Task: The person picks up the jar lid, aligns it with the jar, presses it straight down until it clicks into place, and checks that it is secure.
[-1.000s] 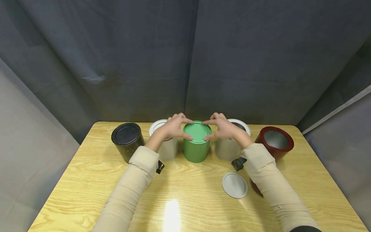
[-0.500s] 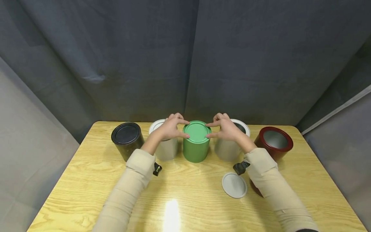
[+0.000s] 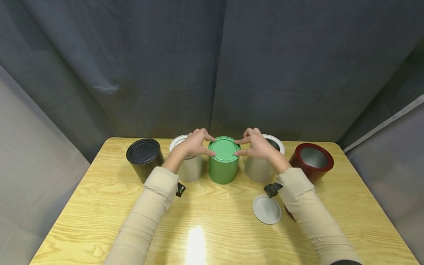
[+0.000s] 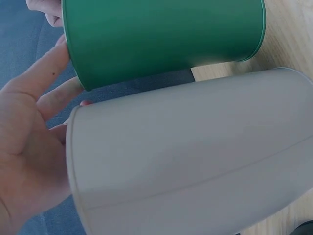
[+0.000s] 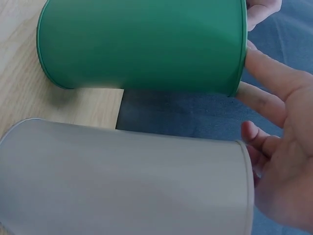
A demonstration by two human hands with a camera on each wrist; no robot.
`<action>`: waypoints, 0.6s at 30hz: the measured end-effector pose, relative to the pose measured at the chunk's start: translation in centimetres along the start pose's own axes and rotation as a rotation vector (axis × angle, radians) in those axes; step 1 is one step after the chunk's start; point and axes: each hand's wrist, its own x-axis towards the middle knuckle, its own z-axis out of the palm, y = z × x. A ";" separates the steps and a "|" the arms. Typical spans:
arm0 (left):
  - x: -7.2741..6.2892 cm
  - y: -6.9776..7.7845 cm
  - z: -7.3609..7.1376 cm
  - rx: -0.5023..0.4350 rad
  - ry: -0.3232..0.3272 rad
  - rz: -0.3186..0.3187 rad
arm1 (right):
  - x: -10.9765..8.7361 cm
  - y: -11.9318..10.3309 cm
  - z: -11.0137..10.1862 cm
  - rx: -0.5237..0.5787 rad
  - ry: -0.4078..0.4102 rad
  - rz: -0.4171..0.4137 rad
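A green lidded can [image 3: 223, 173] stands upright at the table's back middle. My left hand [image 3: 195, 143] touches the left edge of its green lid [image 3: 225, 150] with thumb and forefinger stretched out. From the other side my right hand [image 3: 254, 144] does likewise at the lid's right edge; in the right wrist view its straight fingers [image 5: 268, 73] meet the green rim. Below my left hand is a grey-white can [image 3: 191, 171] with a white lid. Another grey-white can [image 3: 258, 171], without a lid, stands below my right hand and is partly covered by it.
A black lidded can [image 3: 144, 158] stands at the back left, a dark red open can [image 3: 313, 162] at the back right. One round grey lid [image 3: 266, 209] lies flat on the wooden table [image 3: 215, 221]. Beside it a dark red piece is mostly hidden by my right sleeve. Dark curtains hang behind.
Both hands have drawn slightly apart, their thumbs and forefingers sliding from over the green lid outward to its edges. The cans stay put.
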 end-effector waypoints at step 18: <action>-1.0 0.3 0.8 0.077 0.086 0.069 | -1.3 0.7 0.2 0.006 0.126 -0.108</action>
